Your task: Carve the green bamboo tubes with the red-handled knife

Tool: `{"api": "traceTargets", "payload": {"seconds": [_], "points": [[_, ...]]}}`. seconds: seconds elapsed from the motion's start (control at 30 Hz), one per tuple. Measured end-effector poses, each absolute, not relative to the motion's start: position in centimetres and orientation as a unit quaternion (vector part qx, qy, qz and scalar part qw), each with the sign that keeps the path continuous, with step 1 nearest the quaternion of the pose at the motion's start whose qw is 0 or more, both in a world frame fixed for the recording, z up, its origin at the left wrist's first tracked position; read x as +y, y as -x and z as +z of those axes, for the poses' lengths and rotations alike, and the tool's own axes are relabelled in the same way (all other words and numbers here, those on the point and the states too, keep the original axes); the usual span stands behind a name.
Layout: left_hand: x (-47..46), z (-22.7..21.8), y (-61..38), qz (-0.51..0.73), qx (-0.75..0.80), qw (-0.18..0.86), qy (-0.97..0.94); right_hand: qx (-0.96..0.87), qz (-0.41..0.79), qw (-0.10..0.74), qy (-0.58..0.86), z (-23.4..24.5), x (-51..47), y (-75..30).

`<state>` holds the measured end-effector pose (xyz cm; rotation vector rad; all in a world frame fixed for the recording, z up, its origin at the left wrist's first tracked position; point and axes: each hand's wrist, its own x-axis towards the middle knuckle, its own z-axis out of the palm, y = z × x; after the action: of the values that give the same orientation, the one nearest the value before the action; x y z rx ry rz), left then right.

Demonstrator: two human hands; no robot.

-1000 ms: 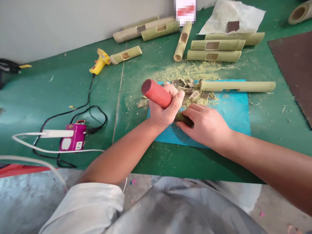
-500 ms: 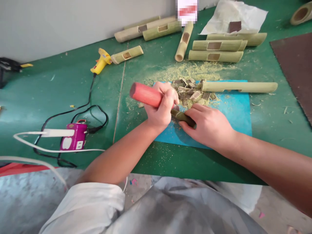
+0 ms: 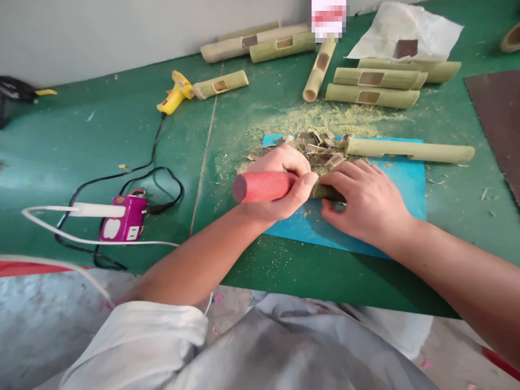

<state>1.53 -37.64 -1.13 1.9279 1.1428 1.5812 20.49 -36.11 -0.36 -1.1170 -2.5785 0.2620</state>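
My left hand (image 3: 284, 160) is wrapped round the thick red handle (image 3: 264, 187) of a tool, its butt end facing left. The tool's working end is hidden at my fingers. Close beside it, my right hand (image 3: 368, 203) grips a short dark green bamboo piece (image 3: 327, 192), fingers over the top and thumb at the near side. Both hands are over a blue sheet (image 3: 325, 230). Just behind them lies a heap of bamboo chips (image 3: 320, 146) with pale shavings. A long bamboo tube (image 3: 414, 150) with cut openings lies across the sheet's far right part.
Several bamboo tubes with cut windows (image 3: 374, 97) lie at the back, beside a white bag (image 3: 402, 32). A yellow glue gun (image 3: 177, 93) lies at left, its cord running to a purple power socket (image 3: 124, 218). A brown mat (image 3: 498, 114) is at right.
My left hand has turned the red handle from slanting to nearly level, and its grip sits closer to my right hand. The whole view has shifted slightly; my right hand still holds the bamboo piece.
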Motion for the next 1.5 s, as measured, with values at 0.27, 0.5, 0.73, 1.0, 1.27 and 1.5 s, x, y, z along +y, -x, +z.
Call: {"api": "traceTargets", "payload": {"seconds": [0.27,0.5,0.73,1.0,1.27,1.5], "points": [[-38.0,-0.5,-1.9,0.578,0.363,0.212,-0.699,-0.904,0.106,0.168,0.378,-0.5,-35.6,-20.7],[-38.0,-0.3,-2.1,0.572,0.376,0.226,-0.693,-0.902,0.122,0.171,0.377,-0.5,-35.4,-20.8],[-37.8,-0.4,-2.3,0.573,0.38,0.234,-0.687,-0.906,0.138,0.189,0.352,-0.8,-35.3,-20.8],[-37.5,-1.3,-2.0,0.58,0.389,0.21,-0.684,-0.897,0.149,0.199,0.364,-0.8,-35.6,-20.7],[-37.5,-0.8,-2.0,0.556,0.398,0.204,-0.701,-0.889,0.146,0.211,0.38,-0.8,-36.2,-20.6],[-36.4,-2.3,-2.6,0.587,0.394,0.225,-0.67,-0.892,0.131,0.192,0.389,-0.9,-37.1,-19.6]]}}
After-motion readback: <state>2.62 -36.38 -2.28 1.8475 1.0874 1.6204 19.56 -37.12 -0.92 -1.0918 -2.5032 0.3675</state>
